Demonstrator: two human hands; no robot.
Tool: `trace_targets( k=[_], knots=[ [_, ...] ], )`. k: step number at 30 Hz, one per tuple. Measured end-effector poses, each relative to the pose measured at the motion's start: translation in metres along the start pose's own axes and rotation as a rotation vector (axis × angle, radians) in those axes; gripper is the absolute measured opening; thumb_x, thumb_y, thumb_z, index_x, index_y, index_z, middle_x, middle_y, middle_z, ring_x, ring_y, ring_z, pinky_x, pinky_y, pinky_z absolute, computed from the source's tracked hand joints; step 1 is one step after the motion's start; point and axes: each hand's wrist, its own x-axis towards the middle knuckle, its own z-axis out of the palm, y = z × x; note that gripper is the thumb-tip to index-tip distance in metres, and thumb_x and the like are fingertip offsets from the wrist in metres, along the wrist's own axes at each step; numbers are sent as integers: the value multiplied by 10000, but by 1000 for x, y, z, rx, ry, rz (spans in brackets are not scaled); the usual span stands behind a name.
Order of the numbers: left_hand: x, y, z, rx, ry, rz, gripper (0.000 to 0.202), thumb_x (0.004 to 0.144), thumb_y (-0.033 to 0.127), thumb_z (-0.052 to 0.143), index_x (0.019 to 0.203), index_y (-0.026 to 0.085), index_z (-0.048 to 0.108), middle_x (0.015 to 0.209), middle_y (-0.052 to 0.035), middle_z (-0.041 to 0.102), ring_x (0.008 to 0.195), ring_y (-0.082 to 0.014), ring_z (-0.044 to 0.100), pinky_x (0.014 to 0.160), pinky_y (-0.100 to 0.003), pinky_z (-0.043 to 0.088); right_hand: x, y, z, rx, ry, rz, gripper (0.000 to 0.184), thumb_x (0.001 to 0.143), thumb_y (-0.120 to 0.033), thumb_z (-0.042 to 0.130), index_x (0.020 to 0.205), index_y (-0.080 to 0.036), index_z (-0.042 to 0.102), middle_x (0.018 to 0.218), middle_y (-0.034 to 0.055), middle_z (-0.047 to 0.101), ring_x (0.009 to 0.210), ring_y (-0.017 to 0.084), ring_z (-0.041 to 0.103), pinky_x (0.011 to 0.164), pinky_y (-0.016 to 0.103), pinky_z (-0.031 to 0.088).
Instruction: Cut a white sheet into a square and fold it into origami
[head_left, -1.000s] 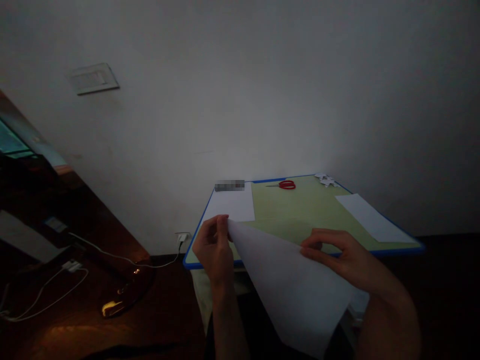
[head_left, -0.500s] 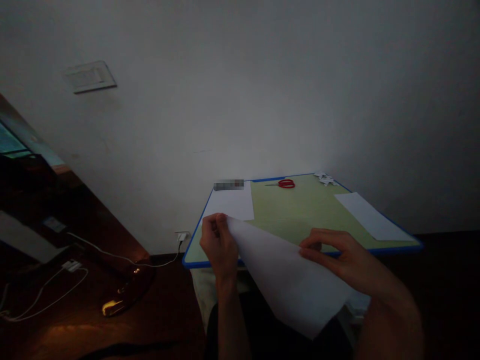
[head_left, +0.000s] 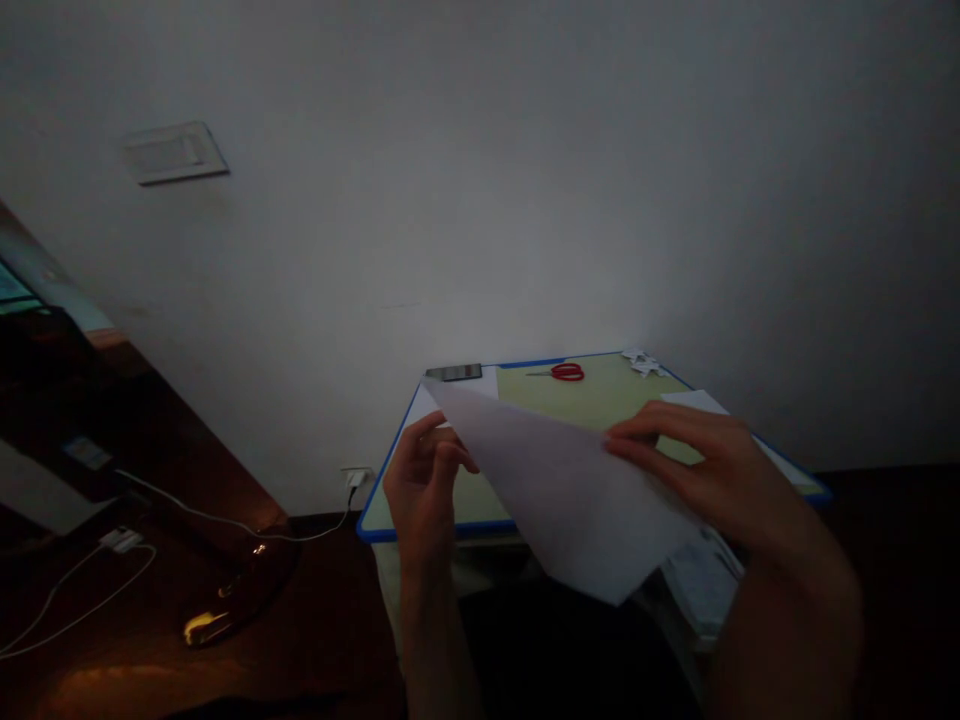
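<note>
At left, the grip of the left hand (head_left: 424,485) is spread, thumb and fingers apart, beside the white paper sheet (head_left: 562,490); contact cannot be told. The sheet, suspended in front of the bench (head_left: 600,385), is judged light, limp and easily creased, best pinched near its corners. Its upper edge is clamped by the right hand (head_left: 705,460).

The left hand (head_left: 426,475) stands upright, half curled; the right hand (head_left: 697,465) pinches.
</note>
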Motion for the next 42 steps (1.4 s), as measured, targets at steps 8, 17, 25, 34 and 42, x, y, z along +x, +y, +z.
trace_targets(
  k=[8, 17, 25, 34, 42],
  knots=[
    [5, -12, -5, 338, -115, -90, 261, 836, 386, 822, 998, 193, 756, 1007, -89, 783, 922, -229, 759, 842, -373, 638, 26, -12, -5, -232, 209, -447, 152, 998, -187, 688, 1108, -284, 730, 1033, 24, 784, 977, 225, 721, 912, 409, 516],
    [17, -53, -52, 702, -352, -110, 260, 938, 393, 615, 1029, 211, 777, 879, -97, 825, 743, -255, 783, 692, -379, 628, -51, 57, 76, -334, -104, -298, 226, 1013, -88, 567, 1136, -203, 717, 1066, 86, 770, 977, 242, 697, 910, 435, 482],
    [-11, -47, -45, 822, -749, 81, 319, 978, 304, 630, 1260, 214, 749, 1336, -131, 752, 1274, -298, 690, 1122, -505, 527, -67, 88, 73, -446, -122, -74, 277, 986, -112, 558, 1153, -211, 755, 1152, 108, 778, 1058, 294, 702, 896, 465, 499],
    [-24, -63, -20, 1073, -798, 287, 269, 1001, 224, 637, 1254, 192, 725, 1318, -128, 748, 1234, -327, 675, 1084, -556, 514, -26, 67, 83, -339, -267, 45, 253, 1040, -227, 534, 1154, -213, 760, 1181, 103, 774, 1101, 272, 706, 950, 423, 513],
    [-50, -44, -57, 1032, -493, 356, 193, 1033, 203, 571, 1126, 219, 740, 1058, -83, 780, 980, -271, 679, 869, -446, 545, 27, 47, 128, -273, -527, -39, 110, 951, -232, 687, 1018, -216, 773, 948, 38, 769, 856, 200, 712, 754, 295, 501]
  ],
)
